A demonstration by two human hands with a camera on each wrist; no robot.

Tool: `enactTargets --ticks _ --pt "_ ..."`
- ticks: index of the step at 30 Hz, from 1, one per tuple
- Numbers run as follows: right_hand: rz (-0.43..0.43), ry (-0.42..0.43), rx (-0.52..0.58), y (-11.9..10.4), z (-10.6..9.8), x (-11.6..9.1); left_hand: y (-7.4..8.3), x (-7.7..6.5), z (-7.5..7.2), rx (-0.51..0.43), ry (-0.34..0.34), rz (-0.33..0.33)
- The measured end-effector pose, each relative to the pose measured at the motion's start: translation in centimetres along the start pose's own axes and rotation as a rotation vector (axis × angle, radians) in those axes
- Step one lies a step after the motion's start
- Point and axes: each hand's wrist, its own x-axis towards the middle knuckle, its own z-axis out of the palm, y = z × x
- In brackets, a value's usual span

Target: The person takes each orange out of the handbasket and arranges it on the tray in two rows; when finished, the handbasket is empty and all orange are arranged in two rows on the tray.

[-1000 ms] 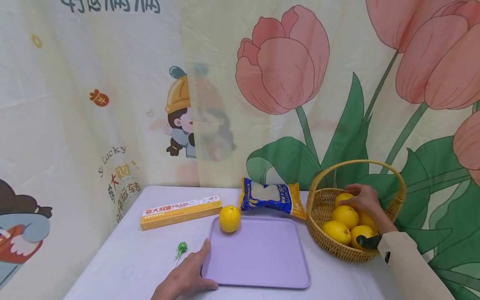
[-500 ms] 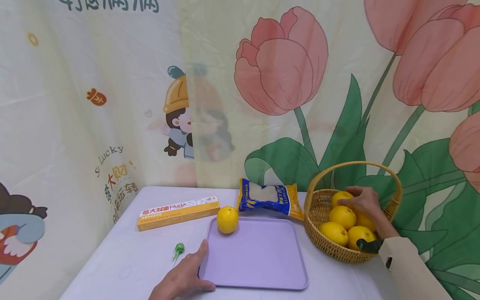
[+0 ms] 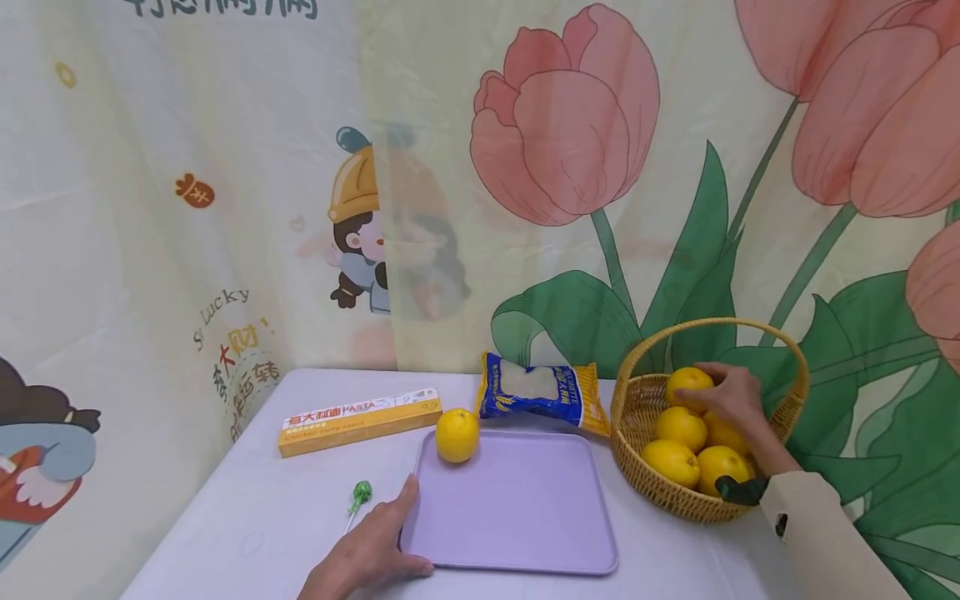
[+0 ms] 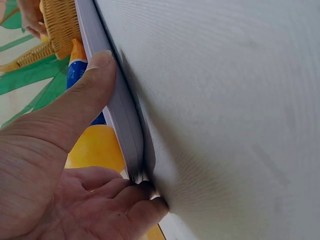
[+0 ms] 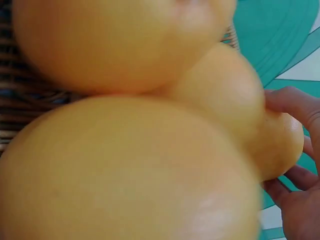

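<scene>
My right hand [image 3: 733,398] grips a yellow-orange orange [image 3: 687,380] at the back of the wicker basket [image 3: 627,450]. Several other oranges [image 3: 670,463] lie below it in the basket. The right wrist view has thumb and fingers around the held orange [image 5: 282,147], behind large blurred oranges close to the camera. At the lower left, my left hand [image 3: 367,546] holds a corner of the lilac tray [image 3: 517,512]. Its thumb lies along the tray's side [image 4: 125,117], and the fingers curl at the corner. One orange [image 3: 457,435] sits at the tray's far left corner.
A yellow and white pasta box [image 3: 360,422] lies at the back left. Behind the tray rests a blue and yellow pasta bag [image 3: 540,392]. A green lollipop [image 3: 362,493] lies left of the tray. The basket's tall handle [image 3: 712,322] arches over the oranges.
My right hand has raised the back orange a little out of the pile; more of it shows. The left hand stays at the tray's corner.
</scene>
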Motion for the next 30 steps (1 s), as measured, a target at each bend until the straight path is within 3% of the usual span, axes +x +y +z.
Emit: enactTargets --ticks 4,10,20,25,30 --pt "-0.037 0.059 0.032 -0.9 -0.6 -0.1 0.0 0.1 -0.1 -0.009 -0.008 0.003" --pt "0.015 0.043 0.108 -3.0 -2.0 -1.6 -0.1 -0.1 0.0 -0.011 -0.014 0.006" --pt "-0.076 0.112 0.121 -6.8 -4.8 -5.2 0.1 0.0 -0.1 -0.003 -0.005 0.035" --pt "-0.184 0.060 0.277 -9.0 -5.1 -6.6 0.2 -0.2 -0.2 -0.008 0.007 0.056" --pt "-0.313 -0.041 0.422 -11.8 -3.2 -7.8 0.1 -0.4 -0.3 -0.016 0.010 0.057"
